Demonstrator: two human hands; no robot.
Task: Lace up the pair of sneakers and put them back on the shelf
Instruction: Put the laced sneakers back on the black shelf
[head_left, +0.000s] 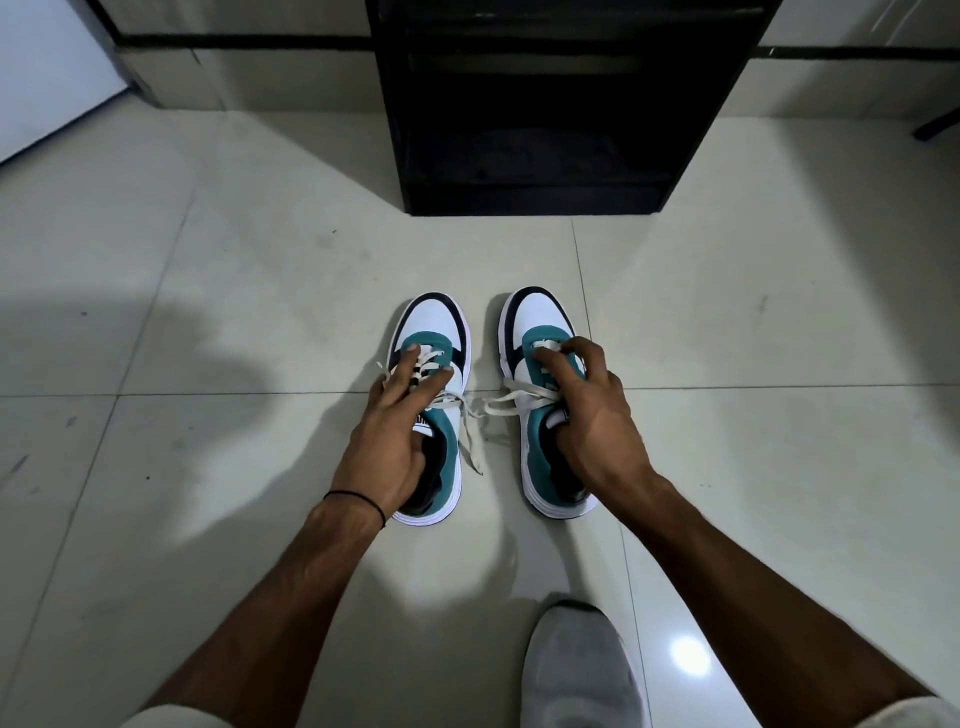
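In front of the black shelf (545, 104), my left hand (400, 415) and right hand (587, 415) each clasp one light, soft-collared sneaker — left sneaker (441, 332), right sneaker (535, 317) — at the tongue, loose laces (498, 402) trailing.

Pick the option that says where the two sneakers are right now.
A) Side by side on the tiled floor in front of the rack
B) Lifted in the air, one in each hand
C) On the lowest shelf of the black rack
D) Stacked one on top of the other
A: the left sneaker and right sneaker stand side by side on the tiled floor, short of the black rack, with the left hand and right hand on them.
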